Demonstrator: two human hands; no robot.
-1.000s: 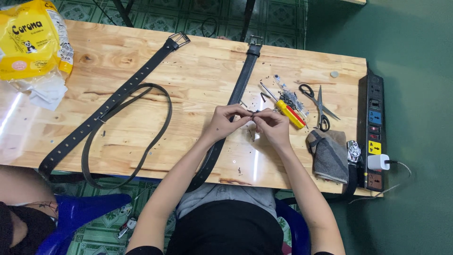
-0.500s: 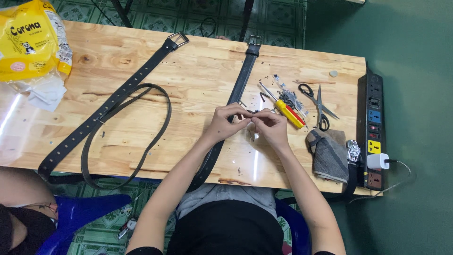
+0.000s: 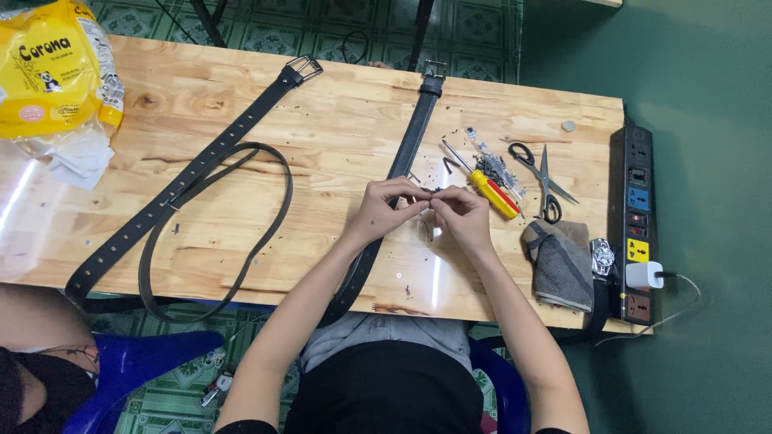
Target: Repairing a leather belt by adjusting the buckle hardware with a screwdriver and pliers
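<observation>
My left hand (image 3: 384, 210) and my right hand (image 3: 463, 215) meet above the middle of a wooden table (image 3: 338, 145), fingertips pinched together on a small metal part (image 3: 427, 198) that is mostly hidden. Under the hands a black belt (image 3: 408, 149) runs from its buckle at the far edge down past the near edge. A second black belt (image 3: 193, 181) with punched holes lies looped to the left.
A yellow-handled screwdriver (image 3: 492, 193), scissors (image 3: 543, 181), small metal bits and a grey cloth (image 3: 559, 261) lie to the right. A black power strip (image 3: 635, 217) with a white charger lines the right edge. A yellow bag (image 3: 52, 68) sits far left. Another person's arm (image 3: 36, 321) is at lower left.
</observation>
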